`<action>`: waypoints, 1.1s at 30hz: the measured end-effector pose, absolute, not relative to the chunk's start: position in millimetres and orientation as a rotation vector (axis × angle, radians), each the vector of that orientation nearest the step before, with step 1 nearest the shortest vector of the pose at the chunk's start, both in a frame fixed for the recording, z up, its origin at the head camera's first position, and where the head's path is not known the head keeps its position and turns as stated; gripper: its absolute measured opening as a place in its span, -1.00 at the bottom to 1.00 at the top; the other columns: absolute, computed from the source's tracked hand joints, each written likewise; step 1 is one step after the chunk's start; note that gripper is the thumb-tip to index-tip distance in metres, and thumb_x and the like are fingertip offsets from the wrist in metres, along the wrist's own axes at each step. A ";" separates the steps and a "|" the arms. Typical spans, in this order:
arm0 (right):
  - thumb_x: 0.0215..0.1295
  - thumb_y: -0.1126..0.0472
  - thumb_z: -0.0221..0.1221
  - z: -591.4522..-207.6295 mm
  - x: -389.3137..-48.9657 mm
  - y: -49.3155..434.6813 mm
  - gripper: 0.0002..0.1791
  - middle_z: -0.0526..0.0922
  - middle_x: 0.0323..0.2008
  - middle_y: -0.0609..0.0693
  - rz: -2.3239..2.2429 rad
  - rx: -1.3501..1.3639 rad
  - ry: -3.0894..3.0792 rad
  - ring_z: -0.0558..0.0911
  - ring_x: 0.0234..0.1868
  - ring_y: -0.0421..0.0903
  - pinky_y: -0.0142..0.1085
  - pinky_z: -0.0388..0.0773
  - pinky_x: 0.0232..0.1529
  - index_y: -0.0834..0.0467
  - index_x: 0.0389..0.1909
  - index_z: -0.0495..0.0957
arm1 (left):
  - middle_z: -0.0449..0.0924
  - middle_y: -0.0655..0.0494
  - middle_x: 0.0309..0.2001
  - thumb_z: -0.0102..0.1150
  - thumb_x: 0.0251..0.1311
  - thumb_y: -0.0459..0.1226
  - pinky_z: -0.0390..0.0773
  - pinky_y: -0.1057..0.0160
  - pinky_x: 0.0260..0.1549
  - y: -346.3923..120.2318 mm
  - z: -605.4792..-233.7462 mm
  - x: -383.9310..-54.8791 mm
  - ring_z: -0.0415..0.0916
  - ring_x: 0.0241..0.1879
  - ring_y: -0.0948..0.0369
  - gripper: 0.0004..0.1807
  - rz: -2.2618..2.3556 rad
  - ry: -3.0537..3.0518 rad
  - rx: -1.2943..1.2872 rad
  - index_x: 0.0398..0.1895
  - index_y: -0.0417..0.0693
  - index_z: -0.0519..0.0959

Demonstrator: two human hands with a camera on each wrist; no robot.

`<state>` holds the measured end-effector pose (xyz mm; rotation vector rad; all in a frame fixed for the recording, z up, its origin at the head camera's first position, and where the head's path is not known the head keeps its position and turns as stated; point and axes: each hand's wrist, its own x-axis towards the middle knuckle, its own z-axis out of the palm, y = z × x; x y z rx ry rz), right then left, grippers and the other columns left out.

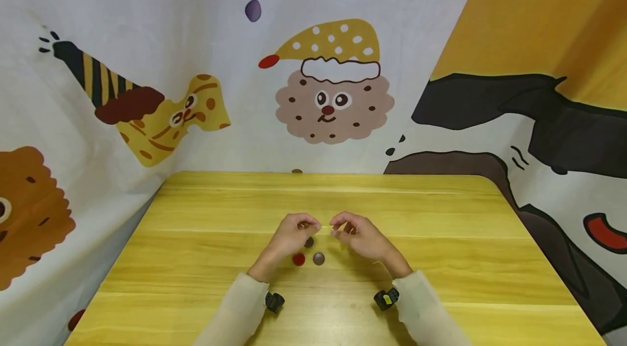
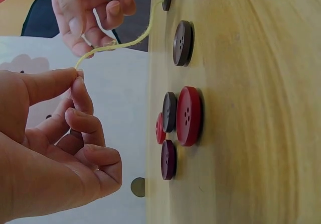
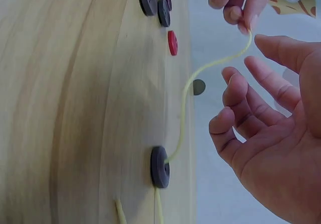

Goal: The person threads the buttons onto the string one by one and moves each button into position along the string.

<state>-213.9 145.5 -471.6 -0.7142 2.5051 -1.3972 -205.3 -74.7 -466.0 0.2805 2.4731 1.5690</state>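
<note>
Between thumb and index finger, my left hand (image 1: 292, 232) pinches the end of a yellow string (image 2: 133, 42) above the table. The string sags from there to a dark button (image 3: 160, 168) on the table and passes through it. Close by, my right hand (image 1: 362, 234) hovers with loosely bent fingers, thumb and index apart, holding nothing. Under the left hand lie a large red button (image 2: 187, 116), a dark brown button (image 2: 181, 43), a smaller dark button (image 2: 169, 112), a purple button (image 2: 168, 159) and a small red button (image 2: 160, 128).
Both hands are over a wooden table (image 1: 196, 259) with rounded far corners. A white curtain (image 1: 196, 19) with cartoon prints hangs behind and beside it. More yellow string (image 3: 120, 211) lies on the tabletop near the right wrist.
</note>
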 end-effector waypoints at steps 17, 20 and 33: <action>0.41 0.30 0.16 -467.4 -207.7 129.8 -0.77 0.66 -0.11 0.20 -1.622 -0.590 2.367 0.61 -0.25 0.24 -0.37 0.52 -0.42 0.31 0.01 0.55 | 0.62 0.12 -0.24 0.15 0.38 -0.19 0.48 0.19 -0.27 -73.0 -466.8 -204.7 0.46 -0.27 0.18 -0.82 1.558 2.484 0.267 -0.18 -0.08 0.68; 0.39 0.36 0.15 -465.0 -206.0 127.9 -0.79 0.67 -0.15 0.22 -1.619 -0.586 2.389 0.62 -0.19 0.24 -0.38 0.52 -0.36 0.36 -0.02 0.56 | 0.63 0.12 -0.24 0.14 0.38 -0.20 0.48 0.19 -0.26 -72.6 -466.2 -204.2 0.47 -0.27 0.18 -0.82 1.563 2.477 0.271 -0.18 -0.08 0.68; 0.32 0.36 0.22 -477.2 -206.8 130.3 -0.88 0.73 -0.31 0.14 -1.582 -0.500 2.481 0.55 -0.46 -0.12 -0.42 0.43 -0.53 0.31 -0.21 0.69 | 0.60 0.11 -0.26 0.14 0.39 -0.20 0.48 0.19 -0.30 -70.2 -470.5 -204.1 0.45 -0.30 0.18 -0.83 1.539 2.472 0.276 -0.18 -0.05 0.68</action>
